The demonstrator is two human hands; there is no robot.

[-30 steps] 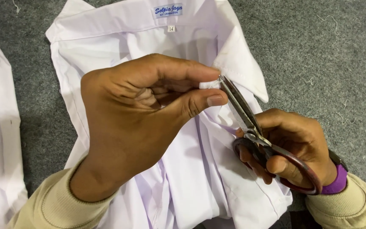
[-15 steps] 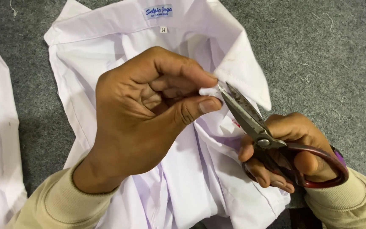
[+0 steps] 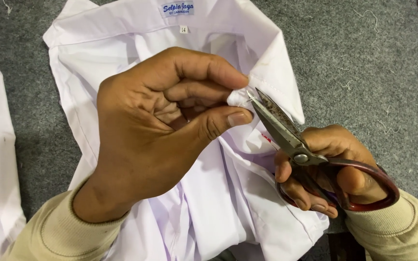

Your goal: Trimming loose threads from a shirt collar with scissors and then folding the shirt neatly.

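Two bare hands, left hand (image 3: 165,130) and right hand (image 3: 330,169), no rings or gloves, both wrists in beige long sleeves (image 3: 54,232) with ribbed knit cuffs, short plain fingernails, right sleeve cuff (image 3: 393,227) slightly bunched

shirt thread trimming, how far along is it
Done: the white shirt lies spread on the grey surface, loose thread bits scattered around it. In hand: the left hand pinches a fabric fold, and the right hand sets scissors tips against a thread there. Left: that thread looks uncut.
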